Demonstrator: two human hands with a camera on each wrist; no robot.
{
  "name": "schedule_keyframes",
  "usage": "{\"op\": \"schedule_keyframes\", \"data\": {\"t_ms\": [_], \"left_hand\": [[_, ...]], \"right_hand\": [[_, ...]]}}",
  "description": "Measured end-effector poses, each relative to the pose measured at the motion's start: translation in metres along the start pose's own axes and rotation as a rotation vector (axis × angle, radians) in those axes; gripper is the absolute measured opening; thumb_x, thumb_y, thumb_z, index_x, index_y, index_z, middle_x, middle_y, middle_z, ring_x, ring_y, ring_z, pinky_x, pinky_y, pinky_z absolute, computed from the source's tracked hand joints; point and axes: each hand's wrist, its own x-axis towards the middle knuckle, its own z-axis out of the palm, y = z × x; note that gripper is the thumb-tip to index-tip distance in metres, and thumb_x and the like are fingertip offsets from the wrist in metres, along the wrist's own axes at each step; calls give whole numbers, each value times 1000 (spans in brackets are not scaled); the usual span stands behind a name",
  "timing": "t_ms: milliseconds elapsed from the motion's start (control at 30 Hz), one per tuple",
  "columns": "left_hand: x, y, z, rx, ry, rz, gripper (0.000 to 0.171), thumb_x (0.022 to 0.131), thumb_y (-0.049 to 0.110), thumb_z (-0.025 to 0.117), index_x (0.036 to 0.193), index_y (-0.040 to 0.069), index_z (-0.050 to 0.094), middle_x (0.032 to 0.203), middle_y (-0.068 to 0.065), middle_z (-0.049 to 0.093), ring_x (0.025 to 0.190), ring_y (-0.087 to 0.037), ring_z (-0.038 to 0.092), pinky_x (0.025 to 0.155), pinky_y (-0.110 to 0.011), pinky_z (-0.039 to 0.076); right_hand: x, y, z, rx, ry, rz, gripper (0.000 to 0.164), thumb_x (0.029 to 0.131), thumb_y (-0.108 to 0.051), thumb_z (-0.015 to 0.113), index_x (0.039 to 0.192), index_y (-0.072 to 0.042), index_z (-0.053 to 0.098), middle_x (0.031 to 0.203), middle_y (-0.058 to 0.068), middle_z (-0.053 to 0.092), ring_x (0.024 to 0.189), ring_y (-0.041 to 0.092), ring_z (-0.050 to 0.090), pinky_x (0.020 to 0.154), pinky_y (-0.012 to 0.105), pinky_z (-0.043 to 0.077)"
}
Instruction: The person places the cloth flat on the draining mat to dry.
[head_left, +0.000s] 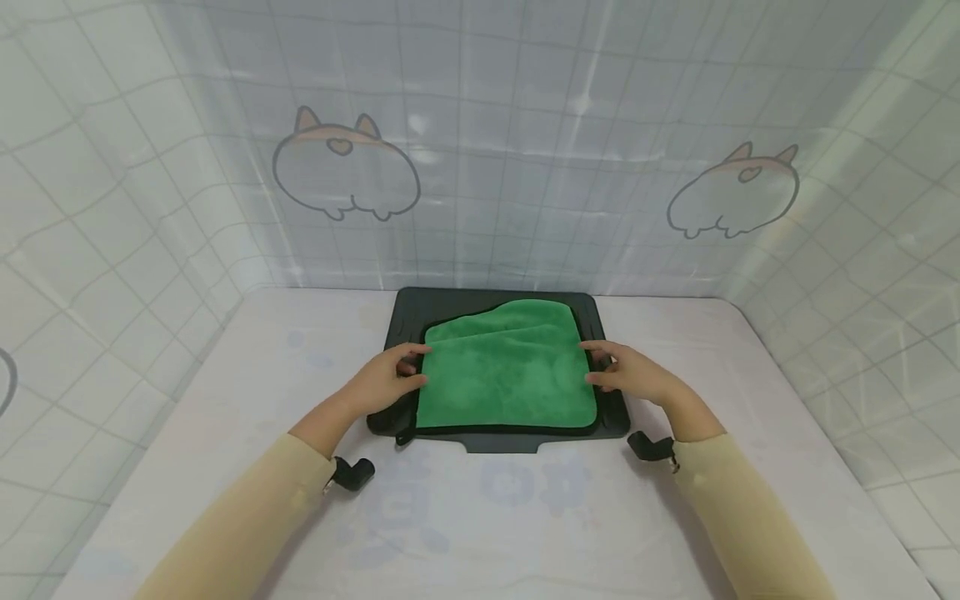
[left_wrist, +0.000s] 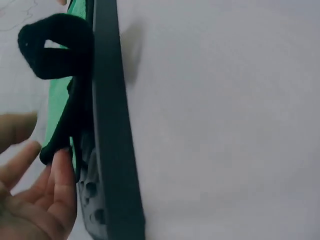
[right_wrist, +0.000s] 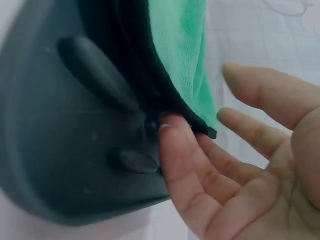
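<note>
A folded green plush cloth [head_left: 506, 383] with black edging lies on a dark plastic tray-like board [head_left: 501, 444]. At its left edge is my left hand [head_left: 384, 379]; in the left wrist view the fingertips touch the black edging [left_wrist: 60, 132] from below, thumb apart. A black loop [left_wrist: 57, 71] sticks out from the cloth's near left corner. My right hand [head_left: 633, 373] is at the opposite edge. In the right wrist view its fingers [right_wrist: 182, 165] reach under the edging, while the thumb stands clear of the cloth. Part of the fingertips is hidden beneath it.
The board has raised ridges [right_wrist: 95, 72] near its right side. It lies on a pale patterned tabletop [head_left: 495, 533]. White grid-patterned curtains [head_left: 487, 183] with cartoon animals hang behind and at both sides. Black wrist cameras [head_left: 354, 474] sit by both cuffs.
</note>
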Motion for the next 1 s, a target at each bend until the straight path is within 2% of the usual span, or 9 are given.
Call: {"op": "schedule_keyframes", "data": {"t_ms": [133,333,433,600,700,733,867,933,1000], "left_hand": [[9,-2,-1,-73,59,-34,41,103,20,60,141,7,54,136,-19,55,121,-34,57,96,-47,50],[18,6,-1,-160,96,-109,35,104,20,58,137,6,56,129,-21,58,110,-34,63,95,-47,51],[21,7,1,-189,75,-136,37,103,18,60,138,8,56,136,-22,54,113,-34,63,95,-45,52],[20,7,2,-242,-30,-106,49,101,14,63,147,11,50,149,-22,42,123,-32,56,93,-39,53],[17,10,0,-199,-81,-56,57,99,16,66,152,15,45,131,-19,55,101,-27,62,81,-33,53],[16,11,0,-174,-92,-33,59,99,16,66,153,16,42,132,-19,55,95,-25,62,77,-32,52],[14,13,-2,-80,-104,14,68,99,17,67,158,17,33,149,-18,43,82,-20,60,72,-32,49],[13,14,-3,-52,-102,17,70,99,15,66,159,15,30,165,-14,18,85,-18,61,72,-33,50],[12,14,-3,-23,-91,10,69,98,15,66,158,11,32,162,-14,26,80,-17,60,70,-33,51]], "right_hand": [[11,-1,-4,56,51,6,52,102,-15,60,149,-3,43,138,28,43,108,34,64,89,43,56],[30,-1,-8,55,72,32,46,105,-18,56,148,-5,47,146,26,41,126,40,53,94,46,54],[37,0,-8,51,80,50,45,105,-17,55,148,-6,48,151,25,40,131,39,50,95,47,53],[44,2,-7,17,132,79,44,102,-15,61,144,-7,54,150,22,44,110,34,64,91,45,54],[43,3,-7,5,174,99,45,99,-15,64,143,-9,56,147,20,48,99,31,66,88,45,54],[42,4,-7,8,185,105,45,99,-15,65,143,-10,57,147,19,49,99,30,67,87,45,55],[38,6,-8,44,198,112,47,98,-14,66,144,-10,55,151,19,44,106,34,66,91,46,54],[36,9,-9,72,194,114,48,98,-14,66,145,-10,54,154,19,40,112,35,64,93,46,53],[34,13,-11,101,185,112,49,98,-14,66,146,-10,53,157,18,37,115,36,62,94,46,52]]}}
